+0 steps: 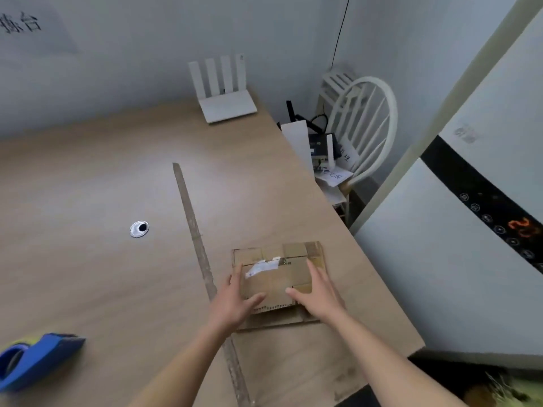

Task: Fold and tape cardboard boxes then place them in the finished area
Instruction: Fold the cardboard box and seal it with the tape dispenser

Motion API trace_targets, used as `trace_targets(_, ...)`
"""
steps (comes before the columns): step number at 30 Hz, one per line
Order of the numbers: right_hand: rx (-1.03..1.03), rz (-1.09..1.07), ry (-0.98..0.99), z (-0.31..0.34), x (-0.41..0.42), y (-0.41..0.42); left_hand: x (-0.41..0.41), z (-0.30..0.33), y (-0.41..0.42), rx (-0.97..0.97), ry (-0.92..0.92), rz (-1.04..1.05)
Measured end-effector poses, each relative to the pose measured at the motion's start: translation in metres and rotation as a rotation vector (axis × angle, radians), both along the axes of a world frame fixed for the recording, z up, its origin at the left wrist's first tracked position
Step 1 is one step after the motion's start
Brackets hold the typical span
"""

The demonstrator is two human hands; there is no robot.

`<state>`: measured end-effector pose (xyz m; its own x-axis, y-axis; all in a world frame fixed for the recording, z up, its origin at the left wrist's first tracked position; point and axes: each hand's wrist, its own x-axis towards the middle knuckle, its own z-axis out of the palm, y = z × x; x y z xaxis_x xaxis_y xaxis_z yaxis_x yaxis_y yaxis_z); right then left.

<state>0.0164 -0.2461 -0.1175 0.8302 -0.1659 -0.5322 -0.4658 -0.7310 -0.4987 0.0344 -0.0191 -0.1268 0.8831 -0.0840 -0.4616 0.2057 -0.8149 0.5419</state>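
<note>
A brown cardboard box [274, 277], flattened or partly folded, lies on the wooden table [102, 186] near its right edge, with torn white label scraps on top. My left hand [235, 298] holds its left side, thumb over the near top edge. My right hand [317, 292] rests on its right side with fingers nearly straight, thumb lying across the top. More cardboard lies flat underneath. A blue tape dispenser [38, 359] lies at the table's near left.
A strip of worn tape [197, 239] runs across the table, left of the box. A cable hole [139, 229] sits mid-table, a white router [226, 95] at the back. Right of the table stand a white chair [364, 133] holding papers and devices, and a tall white appliance [470, 230].
</note>
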Motion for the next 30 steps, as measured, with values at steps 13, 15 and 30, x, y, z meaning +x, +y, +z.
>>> trace_targets(13,0.324,-0.097,-0.105,0.007,0.041,0.038,0.031,0.01,-0.001,-0.357,-0.156,0.338)
trace_targets(15,0.367,-0.03,-0.152,0.025,0.047,0.053,0.037,0.03,0.019,-0.363,-0.199,0.42)
trace_targets(30,0.475,0.241,-0.263,0.039,-0.054,0.238,-0.095,0.035,0.214,-0.505,-0.408,0.645)
